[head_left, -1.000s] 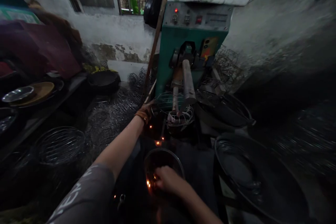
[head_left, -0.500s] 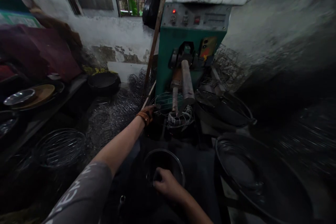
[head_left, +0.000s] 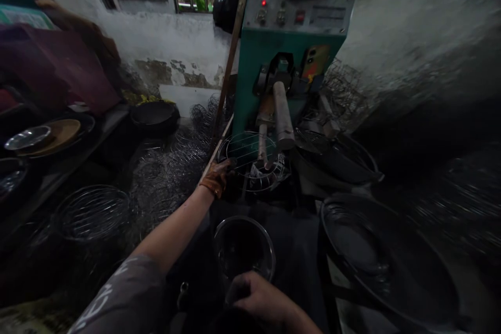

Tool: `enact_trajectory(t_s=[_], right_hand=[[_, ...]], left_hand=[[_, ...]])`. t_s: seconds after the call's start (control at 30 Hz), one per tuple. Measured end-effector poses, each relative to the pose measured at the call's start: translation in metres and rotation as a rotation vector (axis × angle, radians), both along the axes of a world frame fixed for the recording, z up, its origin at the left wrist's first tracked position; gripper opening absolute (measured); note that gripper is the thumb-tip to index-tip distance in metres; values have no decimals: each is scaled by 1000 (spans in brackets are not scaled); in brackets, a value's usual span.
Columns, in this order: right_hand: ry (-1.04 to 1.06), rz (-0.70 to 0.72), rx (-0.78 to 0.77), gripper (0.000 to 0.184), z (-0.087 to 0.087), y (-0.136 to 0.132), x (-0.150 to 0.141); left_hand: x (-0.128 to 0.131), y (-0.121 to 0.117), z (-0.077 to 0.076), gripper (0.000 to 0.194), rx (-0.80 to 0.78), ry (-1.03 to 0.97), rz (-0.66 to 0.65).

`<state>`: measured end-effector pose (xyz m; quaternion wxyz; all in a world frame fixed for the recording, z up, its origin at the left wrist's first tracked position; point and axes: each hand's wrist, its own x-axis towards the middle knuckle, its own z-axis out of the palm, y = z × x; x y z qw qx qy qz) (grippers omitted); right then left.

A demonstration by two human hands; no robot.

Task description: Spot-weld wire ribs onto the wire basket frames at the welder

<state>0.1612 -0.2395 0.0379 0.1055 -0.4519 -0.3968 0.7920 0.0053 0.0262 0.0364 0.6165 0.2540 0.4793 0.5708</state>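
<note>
My left hand (head_left: 217,177), in a brown-orange glove, is closed on the left edge of a round wire rack (head_left: 245,154). The rack sits under the thick metal arm (head_left: 282,115) of a green machine (head_left: 250,62), around the lower electrode (head_left: 262,143). My right hand (head_left: 256,295), lower and nearer to me, is curled with thumb and fingers together at the near edge of a round container with a shiny rim (head_left: 270,242). What its fingers hold, if anything, is too dark to make out.
Tangled wire pieces (head_left: 164,177) heap up at left, beside another round wire rack (head_left: 94,214). A large dark pan (head_left: 415,255) stands at right, with another pan (head_left: 340,162) behind it. A wooden pole (head_left: 230,57) leans by the machine.
My right hand has drawn back toward me, from inside the round container to its near edge. My left hand stays at the wire rack. The view has tilted slightly down.
</note>
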Motion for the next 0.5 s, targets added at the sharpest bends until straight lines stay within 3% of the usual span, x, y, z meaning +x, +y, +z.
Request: enact_trajectory(t_s=[0.13,0.23,0.3,0.43,0.5], right_hand=[[-65,-2,79,22,8,1,4],[-20,7,98,24,17,7,8],[-17,-161,173,25,27,24,13],[-107,-719,483,39,46,88,24],[-123,-914,606,48,46,119,26]], left_hand=[[2,-4,-3,57,-85,-5,58],[6,-11,4,56,-119,-29,69],[11,-18,13,57,-93,-24,53],[24,-33,31,58,-92,-55,46],[30,-39,34,56,-121,-74,66]])
